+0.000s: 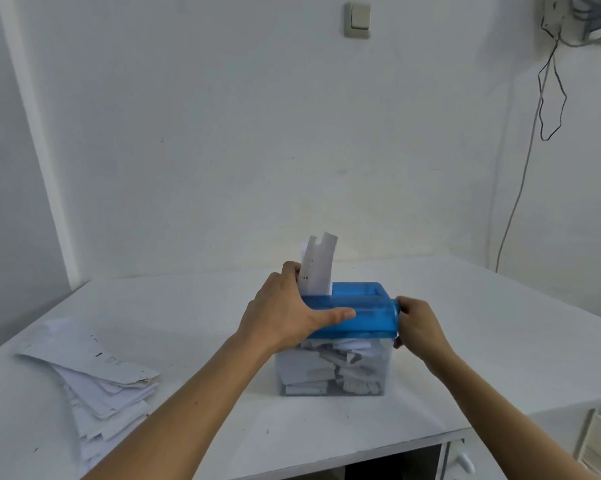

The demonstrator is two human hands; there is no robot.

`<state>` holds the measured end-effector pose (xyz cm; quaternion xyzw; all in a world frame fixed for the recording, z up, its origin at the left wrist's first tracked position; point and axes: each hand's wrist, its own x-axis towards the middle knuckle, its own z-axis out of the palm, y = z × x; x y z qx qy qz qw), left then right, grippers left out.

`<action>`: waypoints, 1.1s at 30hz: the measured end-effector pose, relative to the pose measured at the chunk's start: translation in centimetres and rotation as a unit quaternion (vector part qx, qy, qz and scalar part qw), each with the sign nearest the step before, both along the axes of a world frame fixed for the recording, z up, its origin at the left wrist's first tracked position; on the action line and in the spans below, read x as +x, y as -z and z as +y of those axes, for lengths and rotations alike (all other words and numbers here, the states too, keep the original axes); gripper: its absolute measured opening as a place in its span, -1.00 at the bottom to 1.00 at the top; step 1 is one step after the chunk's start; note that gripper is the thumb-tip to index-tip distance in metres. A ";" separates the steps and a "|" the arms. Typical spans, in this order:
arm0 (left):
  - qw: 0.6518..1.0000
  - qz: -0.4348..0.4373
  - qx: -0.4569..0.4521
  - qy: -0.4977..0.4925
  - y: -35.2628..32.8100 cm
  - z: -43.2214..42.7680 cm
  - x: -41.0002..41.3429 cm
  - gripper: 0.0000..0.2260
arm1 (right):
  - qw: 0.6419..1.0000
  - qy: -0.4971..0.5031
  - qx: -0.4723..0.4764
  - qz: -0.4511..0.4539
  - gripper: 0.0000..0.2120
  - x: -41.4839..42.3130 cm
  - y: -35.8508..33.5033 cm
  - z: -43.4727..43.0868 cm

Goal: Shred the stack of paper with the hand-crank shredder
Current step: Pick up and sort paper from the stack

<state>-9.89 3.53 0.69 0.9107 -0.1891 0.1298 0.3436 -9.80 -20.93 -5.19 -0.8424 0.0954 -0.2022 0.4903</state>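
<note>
A hand-crank shredder with a blue translucent top (364, 306) and a clear bin (330, 370) full of paper strips stands in the middle of the white table (482, 323). A strip of white paper (318, 263) sticks upright out of the slot at the top's left end. My left hand (285, 310) grips the left end of the blue top, thumb along its front, fingers behind by the paper. My right hand (418, 322) is curled around the crank at the shredder's right end; the crank itself is hidden. A loose stack of paper (101, 375) lies at the left.
The table meets a white wall at the back. Cables (548, 98) hang down the wall at the right. A drawer unit with a white handle (465, 462) sits under the table's front right edge.
</note>
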 end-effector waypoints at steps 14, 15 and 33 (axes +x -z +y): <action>0.999 0.015 0.038 -0.013 -0.5 -0.1 -0.2 0.11 | 0.982 -0.190 -0.010 -0.012 -0.53 -10.7 -3.3 -0.7; 0.999 0.016 0.036 -0.011 -0.4 -0.1 -0.2 0.11 | 0.979 -0.200 -0.022 -0.022 -0.55 -10.7 -4.3 -0.8; 1.000 0.003 0.014 0.000 -0.5 0.0 -0.5 0.03 | 0.997 -0.031 0.052 -0.043 -0.64 1.2 -6.0 -0.1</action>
